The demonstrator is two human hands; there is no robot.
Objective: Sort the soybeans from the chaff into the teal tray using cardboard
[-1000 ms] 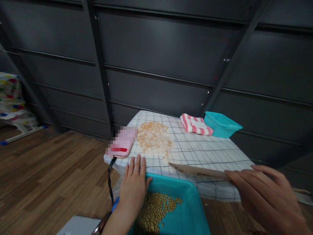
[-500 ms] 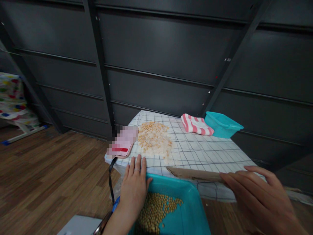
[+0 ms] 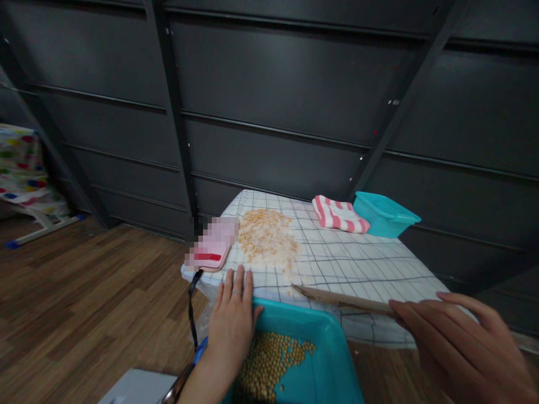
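My left hand (image 3: 233,320) lies with its fingers stretched out on the front edge of the checked tablecloth. Its thumb rests by the rim of a turquoise plastic basin (image 3: 324,320), which holds many yellowish soybeans (image 3: 273,359). At the right, my right hand (image 3: 458,342) grips a flat brown strip of cardboard (image 3: 345,298) with fingers and thumb. The strip's far end is at the table's front edge, just beyond the basin. Farther back on the cloth, soybeans lie mixed with whitish grains in a spread pile (image 3: 267,235), ahead of my left fingers.
A pink phone-like object (image 3: 214,241), partly pixelated, lies left on the tablecloth (image 3: 357,258), a black strap hanging from it. A red-and-white striped cloth (image 3: 339,214) and a smaller turquoise container (image 3: 383,216) stand at the back right. A dark panelled wall (image 3: 273,101) rises behind.
My right hand and the cardboard strip have shifted slightly to the right and a little lower. My left hand, the basin and the pile look unchanged.
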